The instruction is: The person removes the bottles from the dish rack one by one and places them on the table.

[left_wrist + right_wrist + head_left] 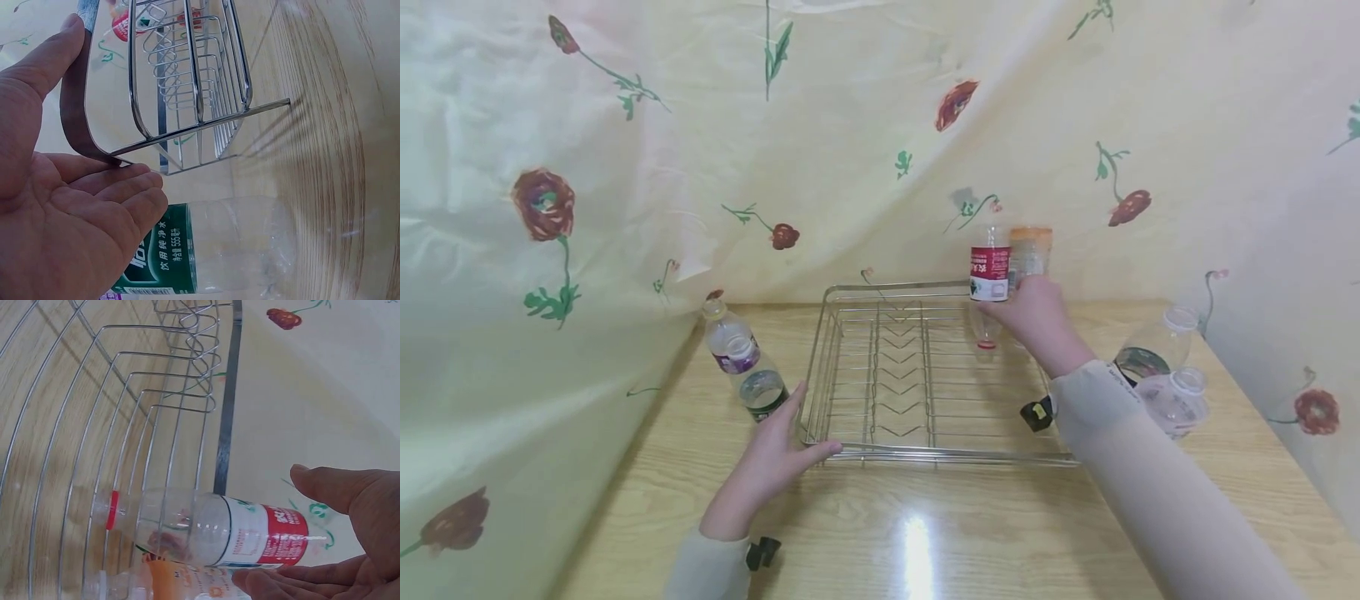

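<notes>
A clear plastic bottle with a red and white label (989,273) stands upside down in the wire rack (925,454), its red cap (113,510) pointing down. Beside it is a second inverted bottle with orange markings (165,581). My right hand (1037,321) is at these bottles, thumb spread away from the fingers, fingertips right by the red-labelled bottle. At the rack's front left corner, my left hand (767,458) touches the metal rim with straight, spread fingers. Close to its fingers stands a green-labelled bottle (244,244).
A purple-labelled bottle (735,354) stands left of the rack, behind the green-labelled one. Two uncapped clear bottles, one dark-labelled (1142,362) and one pale (1172,408), are on the right. Flowered cloth (850,167) hangs behind and beside the wooden table (985,533).
</notes>
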Available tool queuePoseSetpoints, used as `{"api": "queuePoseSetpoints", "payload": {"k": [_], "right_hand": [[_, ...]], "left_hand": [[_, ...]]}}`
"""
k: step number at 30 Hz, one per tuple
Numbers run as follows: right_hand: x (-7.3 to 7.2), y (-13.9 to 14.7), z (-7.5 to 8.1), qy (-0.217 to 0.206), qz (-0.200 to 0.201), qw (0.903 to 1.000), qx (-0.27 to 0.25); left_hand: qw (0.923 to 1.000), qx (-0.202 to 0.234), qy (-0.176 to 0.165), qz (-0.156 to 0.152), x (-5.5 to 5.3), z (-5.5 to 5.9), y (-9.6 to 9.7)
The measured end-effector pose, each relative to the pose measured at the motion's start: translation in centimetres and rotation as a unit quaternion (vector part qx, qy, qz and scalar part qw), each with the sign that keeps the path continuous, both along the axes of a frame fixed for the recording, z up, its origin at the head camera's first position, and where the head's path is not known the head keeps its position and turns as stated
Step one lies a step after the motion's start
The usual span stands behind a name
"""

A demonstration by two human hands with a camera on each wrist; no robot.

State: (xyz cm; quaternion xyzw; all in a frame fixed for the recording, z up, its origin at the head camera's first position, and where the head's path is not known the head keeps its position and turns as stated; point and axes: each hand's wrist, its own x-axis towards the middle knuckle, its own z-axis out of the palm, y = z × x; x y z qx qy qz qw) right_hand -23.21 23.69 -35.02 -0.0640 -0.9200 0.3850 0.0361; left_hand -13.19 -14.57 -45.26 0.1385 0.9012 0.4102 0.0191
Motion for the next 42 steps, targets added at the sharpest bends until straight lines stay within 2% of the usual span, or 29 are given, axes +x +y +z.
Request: {"api": "queuePoseSetpoints", "payload": {"k": [5,12,22,33,42], "right_hand": [[-0.6,0.0,-0.6,-0.007,-0.008,0.9998,-0.016],[-1.5,0.1,-1.7,-0.001,-0.011,0.9999,0.009],[-2.2,-0.1,-2.3,0.004,-0.011,0.9999,-0.006],[-3.5,-0.1,-3.1,-0.01,-0.041,0.9982,0.041],[-4.0,-0.4,-3.7,-0.004,-0.038,0.9971,0.066]], "left_hand": [[0.9999,0.009,-0.008,0.001,0.0,-0.1,0.0],[0.9998,0.01,-0.017,0.004,-0.1,-0.1,-0.1],[0.9999,0.007,-0.008,0.001,0.0,0.0,-0.1],[0.9999,0.01,-0.007,-0.001,-0.2,-0.3,0.1],[0.9998,0.013,-0.012,0.008,-0.2,-0.1,0.0]]}}
